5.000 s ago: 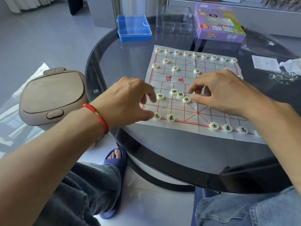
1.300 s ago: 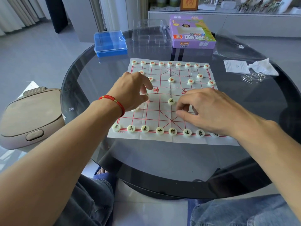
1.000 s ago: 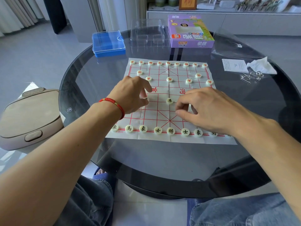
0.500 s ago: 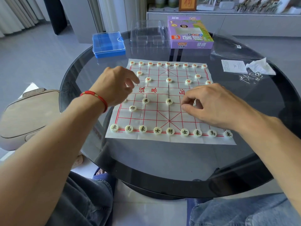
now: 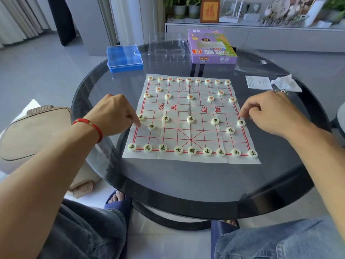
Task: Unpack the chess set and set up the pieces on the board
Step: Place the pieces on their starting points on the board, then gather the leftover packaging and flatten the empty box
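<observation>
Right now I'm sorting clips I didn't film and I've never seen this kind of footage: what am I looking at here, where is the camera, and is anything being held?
There is no machine here. A person wears a wide-angle camera on the head, looking forward and down, so you see their own arms and knees. The left hand, with a red bracelet at the wrist, points a finger down at the left edge of the paper chess board. The right hand hovers with curled fingers by the board's right edge, just above a black-lettered piece. Neither hand plainly holds anything.

The board lies on a round dark glass table. Red-lettered pieces fill the far side, black-lettered ones the near side. Behind it are a blue plastic case, a clear tray and the purple game box.
</observation>
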A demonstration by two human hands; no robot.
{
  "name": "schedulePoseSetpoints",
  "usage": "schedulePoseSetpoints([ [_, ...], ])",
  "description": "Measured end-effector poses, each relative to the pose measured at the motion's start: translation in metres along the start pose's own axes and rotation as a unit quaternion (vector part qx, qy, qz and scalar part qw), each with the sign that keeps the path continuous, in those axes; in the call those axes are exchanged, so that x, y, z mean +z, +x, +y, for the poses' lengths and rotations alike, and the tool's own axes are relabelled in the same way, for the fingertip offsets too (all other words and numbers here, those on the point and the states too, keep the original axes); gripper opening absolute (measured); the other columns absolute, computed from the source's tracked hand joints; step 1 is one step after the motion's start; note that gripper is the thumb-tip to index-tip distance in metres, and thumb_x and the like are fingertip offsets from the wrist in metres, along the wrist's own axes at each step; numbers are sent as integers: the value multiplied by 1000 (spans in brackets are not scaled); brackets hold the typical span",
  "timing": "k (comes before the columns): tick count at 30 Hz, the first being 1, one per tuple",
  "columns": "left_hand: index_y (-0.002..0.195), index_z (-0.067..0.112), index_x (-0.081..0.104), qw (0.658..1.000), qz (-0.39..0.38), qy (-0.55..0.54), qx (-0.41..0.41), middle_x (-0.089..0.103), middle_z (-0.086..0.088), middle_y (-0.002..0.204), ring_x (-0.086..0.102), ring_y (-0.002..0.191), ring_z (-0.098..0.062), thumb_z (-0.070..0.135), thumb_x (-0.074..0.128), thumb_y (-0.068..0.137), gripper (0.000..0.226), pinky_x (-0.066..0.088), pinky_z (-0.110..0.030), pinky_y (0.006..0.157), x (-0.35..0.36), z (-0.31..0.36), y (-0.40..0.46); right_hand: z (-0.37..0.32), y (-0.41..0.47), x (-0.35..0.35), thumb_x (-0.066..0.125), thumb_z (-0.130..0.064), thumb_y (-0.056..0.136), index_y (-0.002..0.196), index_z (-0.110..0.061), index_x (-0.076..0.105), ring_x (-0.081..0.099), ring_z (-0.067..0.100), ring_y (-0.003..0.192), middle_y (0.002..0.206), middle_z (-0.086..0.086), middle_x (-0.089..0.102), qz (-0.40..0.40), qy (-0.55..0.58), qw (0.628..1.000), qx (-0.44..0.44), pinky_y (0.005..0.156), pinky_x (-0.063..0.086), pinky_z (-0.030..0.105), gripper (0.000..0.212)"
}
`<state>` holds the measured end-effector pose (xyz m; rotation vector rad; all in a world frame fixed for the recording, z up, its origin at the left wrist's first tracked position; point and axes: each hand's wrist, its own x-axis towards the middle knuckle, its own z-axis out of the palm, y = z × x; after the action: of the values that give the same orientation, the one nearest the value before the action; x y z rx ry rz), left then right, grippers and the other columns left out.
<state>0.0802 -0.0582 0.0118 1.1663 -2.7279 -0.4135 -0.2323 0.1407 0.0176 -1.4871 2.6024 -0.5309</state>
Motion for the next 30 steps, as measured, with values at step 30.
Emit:
schedulePoseSetpoints([
  [30,129,12,65,995,92,-22,-44,65,-8,130,57,119,-28,7,61,90,39,45,-34,101,12,43,196,-28,80,36,57,-11,98,120,-23,70,63,15,111,121,-4,71,92,154,981,-70,91,54,33,29],
])
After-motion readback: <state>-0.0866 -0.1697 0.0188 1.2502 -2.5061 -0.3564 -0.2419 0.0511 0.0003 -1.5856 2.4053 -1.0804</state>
